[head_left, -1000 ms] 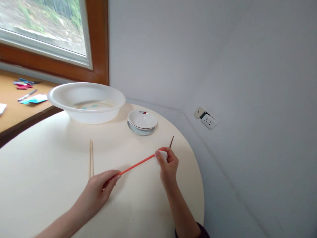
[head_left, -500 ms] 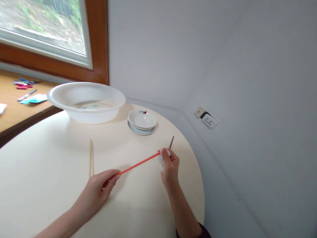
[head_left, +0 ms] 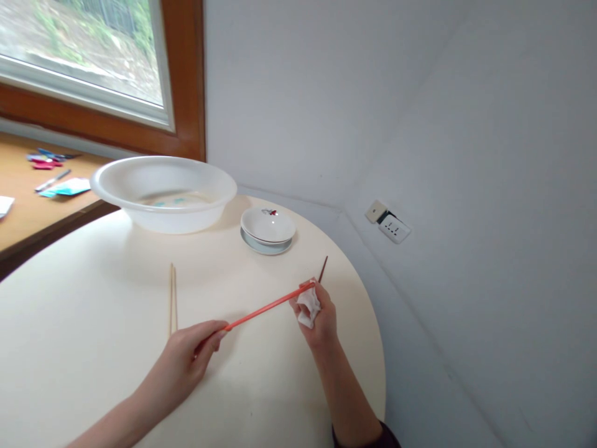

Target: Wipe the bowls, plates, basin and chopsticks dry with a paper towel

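A red chopstick (head_left: 268,307) slants above the table between my two hands. My left hand (head_left: 193,354) pinches its lower left end. At the upper right end, my right hand (head_left: 319,314) is closed around a crumpled white tissue (head_left: 308,307), and the chopstick's tip lies over the tissue by the fingers. Behind my right hand the tip of a dark brown chopstick (head_left: 323,269) sticks out; its other part is hidden. A pair of pale wooden chopsticks (head_left: 172,298) rests on the table just beyond my left hand, their near ends covered by it.
A big whitish plastic basin (head_left: 181,218) stands at the back of the round table (head_left: 93,298). Right of it are stacked small dishes (head_left: 267,227). A wooden desk (head_left: 23,227) with pens and packets adjoins at left. The wall (head_left: 466,218) closes off the right side.
The fingers of my right hand have loosened and shifted on the tissue, showing more of it and more of the red chopstick's right end. My left hand has hardly moved.
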`<state>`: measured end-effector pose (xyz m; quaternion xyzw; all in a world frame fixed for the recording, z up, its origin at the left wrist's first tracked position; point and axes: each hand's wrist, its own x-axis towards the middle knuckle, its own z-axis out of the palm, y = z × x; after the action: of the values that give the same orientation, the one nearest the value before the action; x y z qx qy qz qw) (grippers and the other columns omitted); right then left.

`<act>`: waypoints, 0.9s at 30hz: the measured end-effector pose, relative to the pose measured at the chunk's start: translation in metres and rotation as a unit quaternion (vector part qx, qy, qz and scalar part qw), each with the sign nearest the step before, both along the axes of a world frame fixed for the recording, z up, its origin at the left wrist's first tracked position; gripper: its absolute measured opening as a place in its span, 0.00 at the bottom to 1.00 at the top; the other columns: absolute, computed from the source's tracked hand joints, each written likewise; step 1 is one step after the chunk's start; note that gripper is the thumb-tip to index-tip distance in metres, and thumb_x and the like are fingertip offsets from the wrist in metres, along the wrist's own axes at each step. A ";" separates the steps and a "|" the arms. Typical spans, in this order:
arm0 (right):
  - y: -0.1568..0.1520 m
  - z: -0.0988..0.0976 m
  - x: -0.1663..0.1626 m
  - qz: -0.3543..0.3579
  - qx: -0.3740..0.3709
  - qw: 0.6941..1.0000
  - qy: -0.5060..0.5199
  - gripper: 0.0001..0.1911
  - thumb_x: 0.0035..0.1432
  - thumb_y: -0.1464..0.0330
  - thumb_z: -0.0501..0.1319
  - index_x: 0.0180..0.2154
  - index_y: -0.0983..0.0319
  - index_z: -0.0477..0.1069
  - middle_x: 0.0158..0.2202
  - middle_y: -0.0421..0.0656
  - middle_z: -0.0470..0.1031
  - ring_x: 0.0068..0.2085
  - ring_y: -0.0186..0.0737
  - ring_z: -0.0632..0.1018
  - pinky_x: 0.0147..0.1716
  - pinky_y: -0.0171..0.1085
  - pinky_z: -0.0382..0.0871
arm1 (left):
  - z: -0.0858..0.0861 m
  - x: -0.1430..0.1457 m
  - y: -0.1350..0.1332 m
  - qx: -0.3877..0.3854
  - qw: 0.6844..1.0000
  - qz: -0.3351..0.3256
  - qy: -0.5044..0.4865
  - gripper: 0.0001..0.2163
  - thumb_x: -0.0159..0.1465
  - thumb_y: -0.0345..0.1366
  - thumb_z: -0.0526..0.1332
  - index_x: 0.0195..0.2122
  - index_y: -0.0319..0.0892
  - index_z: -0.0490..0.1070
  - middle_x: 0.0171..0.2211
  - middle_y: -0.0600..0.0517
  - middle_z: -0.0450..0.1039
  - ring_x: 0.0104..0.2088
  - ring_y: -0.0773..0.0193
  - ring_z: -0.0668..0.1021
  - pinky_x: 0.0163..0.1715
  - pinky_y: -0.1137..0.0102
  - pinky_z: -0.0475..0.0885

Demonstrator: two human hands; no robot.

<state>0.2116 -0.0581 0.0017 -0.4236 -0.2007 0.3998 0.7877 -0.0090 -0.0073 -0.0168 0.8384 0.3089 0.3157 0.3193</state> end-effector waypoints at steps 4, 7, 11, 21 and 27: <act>0.000 0.004 -0.002 0.040 0.016 0.999 0.029 0.12 0.39 0.62 0.66 0.18 0.61 0.67 0.13 0.31 0.60 0.14 0.25 0.59 0.14 0.29 0.55 | 0.002 0.000 0.000 0.000 1.000 -0.003 0.004 0.13 0.61 0.40 0.49 0.29 0.42 0.72 0.18 0.56 0.68 0.17 0.70 0.69 0.18 0.78 0.64; -0.001 0.006 -0.005 0.048 0.022 0.998 0.034 0.11 0.38 0.62 0.66 0.19 0.62 0.70 0.14 0.33 0.62 0.15 0.25 0.61 0.15 0.29 0.55 | 0.004 0.000 0.000 -0.013 1.000 -0.009 0.016 0.14 0.62 0.40 0.49 0.28 0.42 0.71 0.18 0.56 0.67 0.18 0.70 0.70 0.19 0.78 0.63; -0.002 0.005 -0.007 0.043 0.010 0.998 0.042 0.10 0.38 0.63 0.67 0.23 0.62 0.73 0.15 0.34 0.63 0.17 0.27 0.64 0.16 0.28 0.56 | 0.004 0.000 0.000 -0.034 0.999 -0.003 0.039 0.16 0.63 0.41 0.47 0.24 0.42 0.67 0.17 0.57 0.65 0.17 0.70 0.66 0.19 0.78 0.61; -0.002 0.001 -0.006 0.055 0.011 0.998 0.023 0.12 0.39 0.62 0.68 0.28 0.61 0.75 0.15 0.33 0.62 0.18 0.25 0.64 0.17 0.27 0.59 | 0.009 0.001 0.000 -0.179 0.983 -0.025 0.040 0.21 0.62 0.47 0.46 0.19 0.41 0.66 0.20 0.53 0.68 0.19 0.69 0.63 0.21 0.74 0.58; -0.004 0.004 -0.009 0.075 -0.005 0.997 0.011 0.15 0.37 0.60 0.70 0.27 0.62 0.75 0.14 0.32 0.59 0.16 0.23 0.61 0.17 0.26 0.59 | 0.009 0.007 0.000 -0.369 0.926 -0.070 -0.031 0.22 0.55 0.56 0.52 0.27 0.39 0.70 0.14 0.56 0.63 0.15 0.72 0.55 0.16 0.74 0.49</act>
<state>0.2021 -0.0617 0.0056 -0.4067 -0.2207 0.4634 0.7557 -0.0022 -0.0071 -0.0076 0.6704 0.3341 0.1822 0.6370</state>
